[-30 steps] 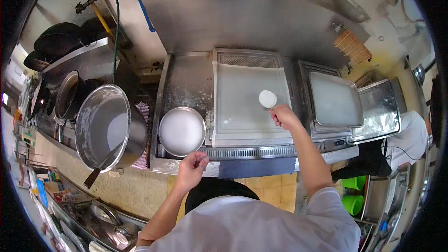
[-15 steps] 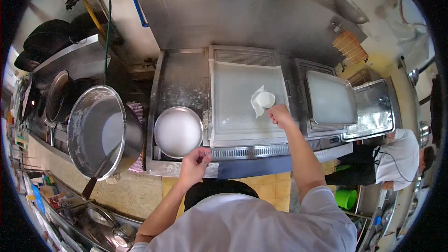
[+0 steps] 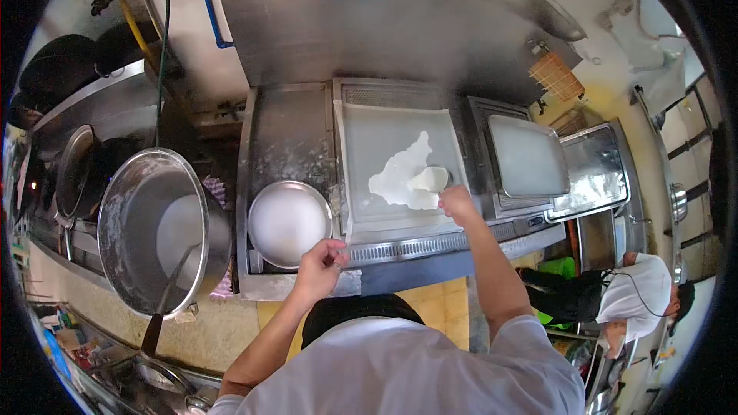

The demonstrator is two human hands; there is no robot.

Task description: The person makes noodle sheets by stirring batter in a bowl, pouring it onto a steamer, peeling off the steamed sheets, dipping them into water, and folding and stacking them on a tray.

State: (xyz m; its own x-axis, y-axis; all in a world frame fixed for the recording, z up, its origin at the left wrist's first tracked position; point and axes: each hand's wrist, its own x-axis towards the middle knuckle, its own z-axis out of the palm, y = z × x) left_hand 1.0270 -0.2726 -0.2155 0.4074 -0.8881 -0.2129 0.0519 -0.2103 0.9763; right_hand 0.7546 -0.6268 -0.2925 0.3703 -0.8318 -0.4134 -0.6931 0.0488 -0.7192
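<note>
My right hand [image 3: 458, 206] is closed round the handle of a small white-filled ladle [image 3: 431, 179], tilted low over a cloth-covered steamer surface [image 3: 377, 131]. White liquid [image 3: 400, 177] lies in an irregular pool on the cloth, to the left of the ladle and touching it. My left hand [image 3: 322, 265] hovers at the counter's front edge with its fingers curled; whether anything is between them is too small to tell. Just beyond it to the left sits a round metal pan [image 3: 289, 224] of white liquid.
A large metal pot [image 3: 206, 234] with white liquid and a long-handled ladle [image 3: 157, 323] stands at the left. Right of the cloth are a white-filled tray [image 3: 529, 157] and a shiny metal tray [image 3: 593, 173]. Another person [image 3: 634, 296] is at the far right.
The ladle has tipped and moved down toward the front, and white liquid has spread over the cloth. The view has shifted. The other person at the right shows more fully.
</note>
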